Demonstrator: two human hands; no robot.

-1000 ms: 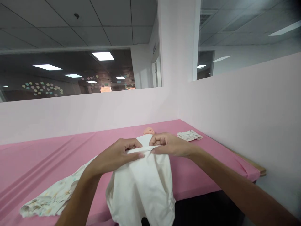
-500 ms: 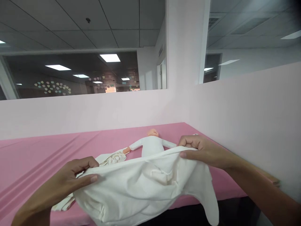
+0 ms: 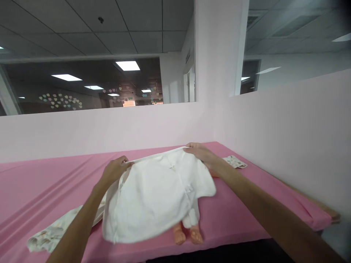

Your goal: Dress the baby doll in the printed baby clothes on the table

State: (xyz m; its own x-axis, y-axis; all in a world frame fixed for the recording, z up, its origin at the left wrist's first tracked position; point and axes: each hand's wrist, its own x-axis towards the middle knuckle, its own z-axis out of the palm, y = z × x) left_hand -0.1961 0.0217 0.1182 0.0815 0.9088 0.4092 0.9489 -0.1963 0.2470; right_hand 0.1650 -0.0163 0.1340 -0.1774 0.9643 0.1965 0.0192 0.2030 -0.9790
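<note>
White garment [image 3: 153, 193], one: upper edge clamped in fingers of left hand [image 3: 116, 170] and right hand [image 3: 201, 153], part-hiding doll [image 3: 195, 234]; best held taut, level.

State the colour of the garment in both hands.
The garment is white, clearest in the head view.

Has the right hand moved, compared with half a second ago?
Yes. Judged against the far corner of the pink table, the right hand has moved left and upward in the view.
</note>
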